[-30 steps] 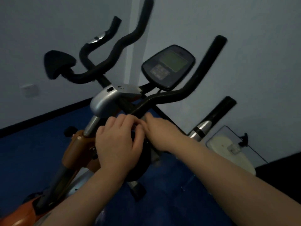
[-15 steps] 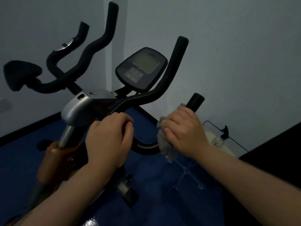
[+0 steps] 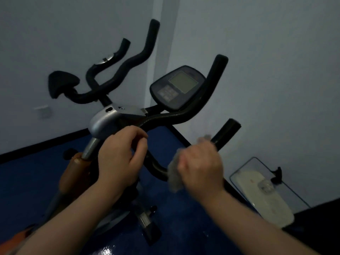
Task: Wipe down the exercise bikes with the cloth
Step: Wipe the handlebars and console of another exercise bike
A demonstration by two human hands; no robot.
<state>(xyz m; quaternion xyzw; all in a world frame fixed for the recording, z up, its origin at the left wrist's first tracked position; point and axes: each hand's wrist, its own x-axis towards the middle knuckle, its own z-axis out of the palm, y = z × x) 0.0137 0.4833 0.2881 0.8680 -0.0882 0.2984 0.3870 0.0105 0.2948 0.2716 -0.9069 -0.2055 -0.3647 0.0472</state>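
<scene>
Fingers, right hand (image 3: pixel 201 168): curled tight around the pale cloth (image 3: pixel 173 178), pressing it onto the near black handlebar (image 3: pixel 225 134).
Fingers, left hand (image 3: pixel 119 159): wrapped closed on the bar beside the silver clamp (image 3: pixel 103 122).
Cloth: bunched under the right palm, blurred.
Console (image 3: pixel 177 87): upright behind both hands.
Bike (image 3: pixel 73 170): orange frame, on blue floor (image 3: pixel 27 181).

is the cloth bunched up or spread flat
Bunched up: the cloth is wadded inside the right hand, wrapped round the lower handlebar.
</scene>
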